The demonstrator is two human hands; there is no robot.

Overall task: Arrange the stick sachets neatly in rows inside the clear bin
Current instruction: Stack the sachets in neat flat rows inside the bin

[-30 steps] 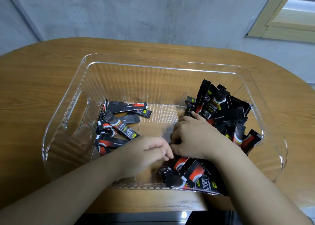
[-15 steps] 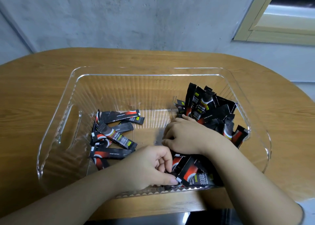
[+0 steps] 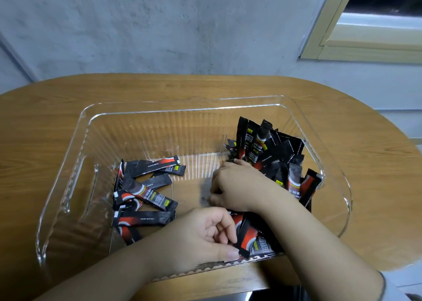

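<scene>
A clear plastic bin sits on the wooden table. Inside it, several black-and-red stick sachets lie scattered flat at the left. More sachets lean upright in a bunch against the right wall. My left hand is at the bin's near side and pinches the end of a red-and-black sachet between thumb and fingers. My right hand reaches into the middle of the bin with curled fingers beside the right bunch; what its fingers hold is hidden.
The bin has a cut-out handle in its left wall. The oval wooden table ends close behind the bin at a grey wall. A window frame is at the upper right. A dark edge shows below the table's near side.
My left hand has slid right along the near wall and taken the end of a sachet between thumb and fingers. My right hand has stayed in place. The camera tilted.
</scene>
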